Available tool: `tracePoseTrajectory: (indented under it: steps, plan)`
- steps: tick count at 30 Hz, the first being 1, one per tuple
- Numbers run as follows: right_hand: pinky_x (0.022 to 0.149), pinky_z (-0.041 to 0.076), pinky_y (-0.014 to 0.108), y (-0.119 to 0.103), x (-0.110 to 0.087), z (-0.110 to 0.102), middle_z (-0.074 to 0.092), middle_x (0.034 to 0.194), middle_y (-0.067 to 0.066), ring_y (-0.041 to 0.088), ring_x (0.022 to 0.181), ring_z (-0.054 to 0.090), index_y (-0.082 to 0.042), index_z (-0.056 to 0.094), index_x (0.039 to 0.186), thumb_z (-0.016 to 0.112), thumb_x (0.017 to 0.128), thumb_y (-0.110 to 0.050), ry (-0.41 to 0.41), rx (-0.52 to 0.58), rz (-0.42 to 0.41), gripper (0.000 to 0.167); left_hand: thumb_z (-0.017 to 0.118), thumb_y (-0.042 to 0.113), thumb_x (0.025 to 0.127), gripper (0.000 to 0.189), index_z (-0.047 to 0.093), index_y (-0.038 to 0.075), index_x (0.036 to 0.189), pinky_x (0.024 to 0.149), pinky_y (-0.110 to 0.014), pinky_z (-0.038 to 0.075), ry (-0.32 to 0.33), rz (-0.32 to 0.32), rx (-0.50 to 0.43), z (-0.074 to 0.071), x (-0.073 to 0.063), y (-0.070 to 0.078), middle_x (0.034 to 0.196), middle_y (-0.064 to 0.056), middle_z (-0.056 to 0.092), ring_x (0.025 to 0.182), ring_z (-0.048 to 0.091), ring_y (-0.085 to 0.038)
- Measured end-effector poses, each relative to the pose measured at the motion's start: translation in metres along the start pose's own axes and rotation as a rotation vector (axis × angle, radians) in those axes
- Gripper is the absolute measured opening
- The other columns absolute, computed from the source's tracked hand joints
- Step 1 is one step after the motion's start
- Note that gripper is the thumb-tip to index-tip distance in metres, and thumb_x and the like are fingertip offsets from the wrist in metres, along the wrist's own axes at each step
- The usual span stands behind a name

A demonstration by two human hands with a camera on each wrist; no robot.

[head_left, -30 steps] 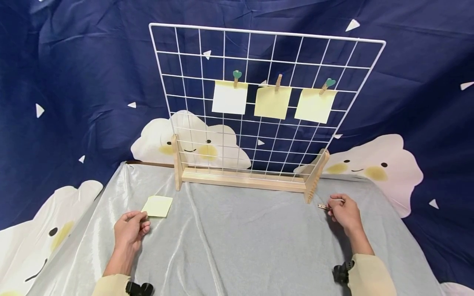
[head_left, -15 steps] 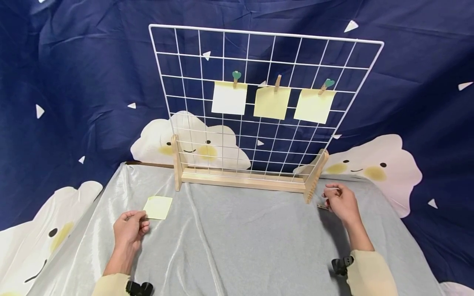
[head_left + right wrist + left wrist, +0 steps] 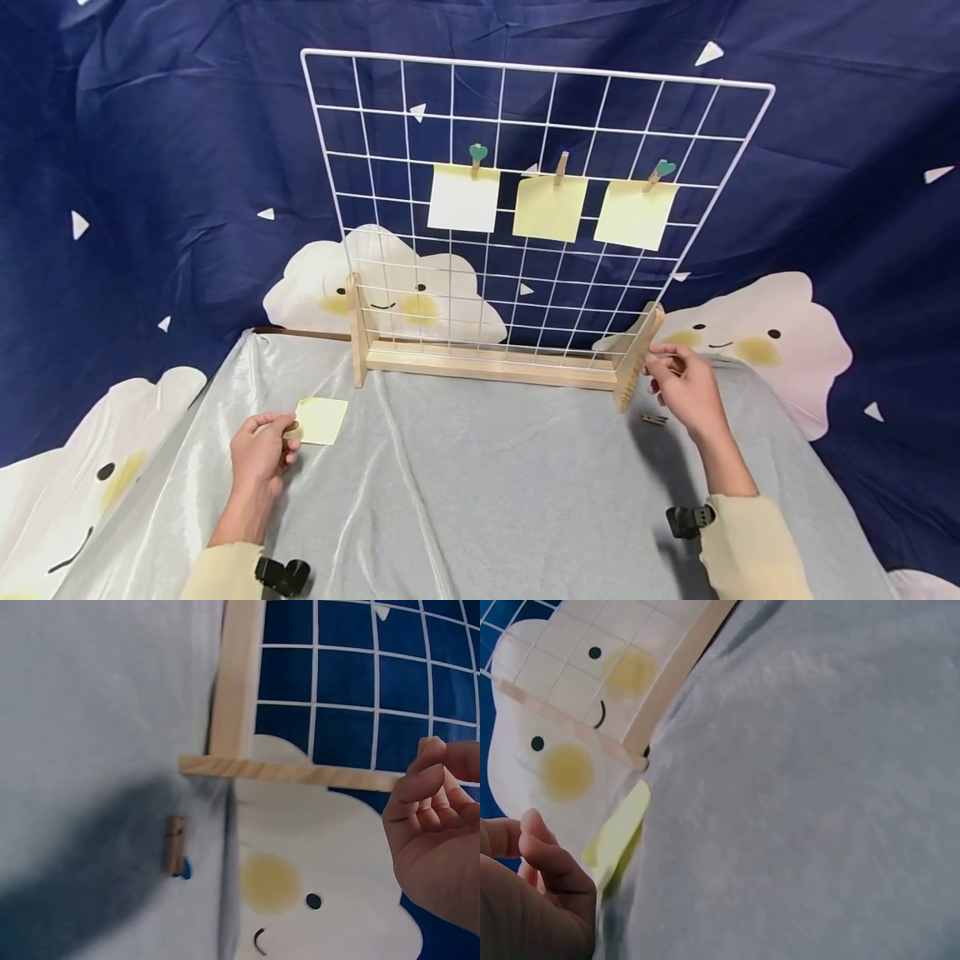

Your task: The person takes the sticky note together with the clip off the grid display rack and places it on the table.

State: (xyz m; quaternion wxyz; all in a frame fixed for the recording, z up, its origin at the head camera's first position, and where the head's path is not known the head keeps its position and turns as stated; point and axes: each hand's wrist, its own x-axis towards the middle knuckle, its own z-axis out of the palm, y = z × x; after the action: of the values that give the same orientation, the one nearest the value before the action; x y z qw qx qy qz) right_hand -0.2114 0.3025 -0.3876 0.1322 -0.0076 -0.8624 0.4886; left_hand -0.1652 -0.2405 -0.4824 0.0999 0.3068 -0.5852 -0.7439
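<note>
In the head view a pale yellow sticky note [image 3: 322, 421] lies on the grey cloth at the left. My left hand [image 3: 261, 450] is right beside it, fingers loosely bent, fingertips at its left edge. The left wrist view shows the same note [image 3: 622, 832] beyond the fingers, with nothing pinched between them. At the right, a small wooden clothespin [image 3: 654, 419] lies on the cloth, a blue piece on it showing in the right wrist view. My right hand [image 3: 686, 392] hovers above and beyond this clothespin, fingers loosely curled around nothing, near the rack's right foot [image 3: 637, 358].
A white wire grid [image 3: 525, 279] stands on a wooden base [image 3: 487, 369] at the back. Three notes hang on it from clothespins: a left note [image 3: 463, 198], a middle note [image 3: 550, 208] and a right note [image 3: 635, 215]. Dark blue fabric [image 3: 150, 125] hangs behind.
My right hand has let go of the clothespin and moved up and away from it. The left note has settled flatter on the cloth, and my left hand has drawn slightly back from it.
</note>
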Motion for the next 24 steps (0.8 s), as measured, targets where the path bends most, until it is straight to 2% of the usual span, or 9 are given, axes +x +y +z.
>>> tracePoseTrajectory:
  steps: [4,7,11,18,24]
  plan:
    - [0.048,0.046,0.022,-0.012,0.003,0.002,0.068,0.08,-0.004,0.009,0.06,0.059,0.01,0.056,0.124,0.056,0.103,-0.012,-0.005,0.013,-0.037,0.03,0.064,0.011,0.098,0.019,0.046,0.008,0.103,0.041,-0.018,0.038,-0.024,0.017,0.059,0.006,-0.001,0.006,0.074,0.006,0.067,0.05,0.053,-0.004]
    - [0.048,0.044,0.022,-0.022,0.006,0.003,0.067,0.079,-0.004,0.01,0.06,0.06,0.009,0.057,0.122,0.057,0.103,-0.012,-0.002,0.022,-0.068,0.029,0.064,0.012,0.098,0.019,0.046,0.009,0.104,0.041,-0.018,0.038,-0.047,0.026,0.068,0.012,-0.002,0.011,0.076,0.007,0.068,0.052,0.054,-0.004]
    - [0.05,0.045,0.021,-0.035,0.009,0.004,0.067,0.08,-0.003,0.012,0.061,0.061,0.009,0.058,0.122,0.059,0.103,-0.011,0.004,0.036,-0.115,0.028,0.064,0.012,0.098,0.019,0.046,0.01,0.105,0.042,-0.017,0.037,-0.093,0.043,0.057,0.021,-0.004,0.019,0.077,0.008,0.068,0.052,0.055,-0.005]
    - [0.052,0.046,0.021,-0.053,0.012,0.009,0.064,0.077,-0.019,0.014,0.063,0.062,0.007,0.059,0.123,0.06,0.103,-0.013,-0.006,0.06,-0.136,0.029,0.064,0.014,0.099,0.02,0.047,0.011,0.108,0.043,-0.018,0.037,-0.157,0.049,0.029,0.04,-0.009,0.034,0.078,0.012,0.068,0.053,0.055,-0.004]
    - [0.057,0.049,0.022,-0.062,0.013,0.014,0.065,0.078,-0.016,0.017,0.066,0.062,0.007,0.059,0.121,0.06,0.102,-0.013,-0.001,0.062,-0.159,0.027,0.065,0.014,0.099,0.019,0.049,0.012,0.11,0.043,-0.018,0.038,-0.204,0.056,-0.022,0.054,-0.012,0.046,0.083,0.007,0.07,0.054,0.056,-0.006]
